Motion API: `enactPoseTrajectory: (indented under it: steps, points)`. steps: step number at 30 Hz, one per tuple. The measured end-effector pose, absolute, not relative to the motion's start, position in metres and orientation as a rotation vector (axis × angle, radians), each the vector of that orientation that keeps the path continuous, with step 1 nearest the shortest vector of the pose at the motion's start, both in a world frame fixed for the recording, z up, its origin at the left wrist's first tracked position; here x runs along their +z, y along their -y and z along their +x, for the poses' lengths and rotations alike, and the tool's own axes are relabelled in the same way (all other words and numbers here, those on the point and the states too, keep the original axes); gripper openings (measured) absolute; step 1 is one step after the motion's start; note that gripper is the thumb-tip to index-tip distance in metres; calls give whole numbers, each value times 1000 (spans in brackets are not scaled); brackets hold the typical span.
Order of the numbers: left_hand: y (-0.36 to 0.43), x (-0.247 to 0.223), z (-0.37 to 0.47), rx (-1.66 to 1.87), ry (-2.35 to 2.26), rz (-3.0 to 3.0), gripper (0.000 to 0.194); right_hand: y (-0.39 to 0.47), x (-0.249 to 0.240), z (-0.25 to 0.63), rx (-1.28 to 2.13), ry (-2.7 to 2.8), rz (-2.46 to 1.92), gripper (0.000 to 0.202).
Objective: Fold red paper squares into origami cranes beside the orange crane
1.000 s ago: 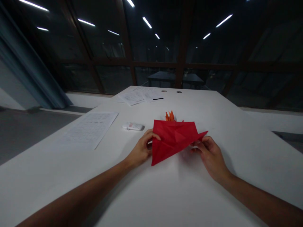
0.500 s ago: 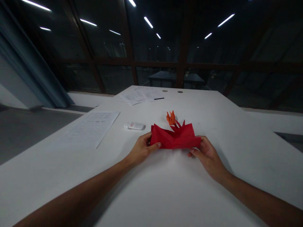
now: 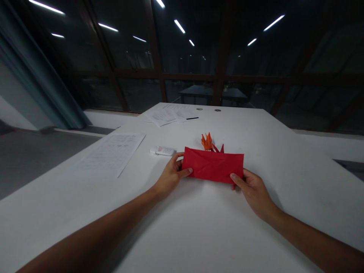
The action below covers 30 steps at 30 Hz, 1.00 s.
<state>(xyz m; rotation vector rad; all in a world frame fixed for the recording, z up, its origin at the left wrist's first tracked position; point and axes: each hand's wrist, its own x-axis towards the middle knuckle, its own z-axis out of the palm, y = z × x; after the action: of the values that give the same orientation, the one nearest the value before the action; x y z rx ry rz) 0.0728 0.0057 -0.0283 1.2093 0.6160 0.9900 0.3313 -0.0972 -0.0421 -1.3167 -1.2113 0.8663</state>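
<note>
A folded sheet of red paper [image 3: 212,165] is held up above the table as a long, nearly flat rectangle. My left hand [image 3: 172,175] pinches its left end, thumb on the near face and fingers behind. At the lower right corner, my right hand [image 3: 250,185] grips it the same way, with some fingers hidden behind the sheet. Just beyond the paper's top edge stands an orange folded-paper figure [image 3: 206,141]. Beside it, the pointed tips of a red folded-paper figure [image 3: 220,148] show; its lower part is hidden by the sheet.
On the white table [image 3: 182,235], a white packaged item [image 3: 162,151] lies left of the paper. A printed sheet [image 3: 110,155] is farther left. More papers [image 3: 169,115] and a black pen-like stick [image 3: 192,118] lie near the far end, with two round inserts [image 3: 217,110] there.
The red paper has gone from a spread, bent shape with its upper edge dipping to a flat rectangle. My right thumb now presses on its front face.
</note>
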Motion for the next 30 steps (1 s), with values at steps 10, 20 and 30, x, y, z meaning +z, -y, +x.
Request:
enactPoseTrajectory:
  steps: [10, 20, 30]
  points:
    - [-1, -24, 75, 1060, -761, 1169, 53, 106, -38, 322, 1117, 1178, -1054, 35]
    - [7, -27, 72, 1188, -1109, 1960, 44, 110, -36, 323, 1237, 1064, -1005, 81]
    - [51, -11, 80, 519, -664, 2839, 39, 115, -28, 318, 1167, 1149, -1182, 65]
